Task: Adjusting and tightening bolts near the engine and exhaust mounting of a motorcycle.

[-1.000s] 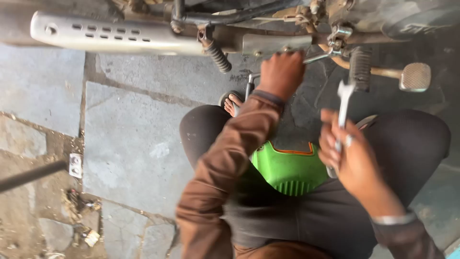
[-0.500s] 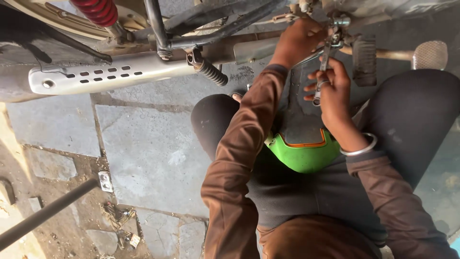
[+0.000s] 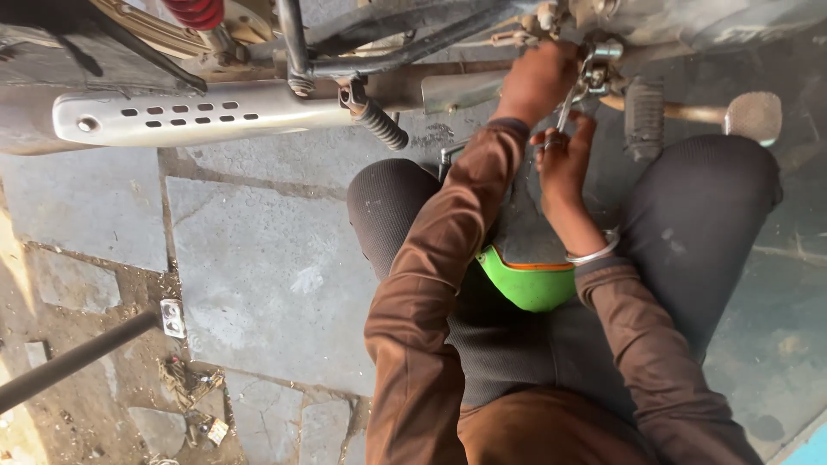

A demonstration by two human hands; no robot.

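The left hand (image 3: 541,82) is clenched on a fitting under the motorcycle's engine (image 3: 689,21), just left of the footpeg (image 3: 644,116). The right hand (image 3: 564,159) has its fingers clamped on the lower end of a spanner (image 3: 573,96). The spanner's long axis runs steeply, nearly up the frame, head pointing up and right into the bolt (image 3: 603,77) by the brake pedal (image 3: 751,114). Turning well likely means seating the head fully, bracing with the left hand and pulling steadily so it does not slip.

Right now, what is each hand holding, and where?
The right hand holds a metal wrench by its lower handle. The left hand grips a motorcycle part; unclear which.
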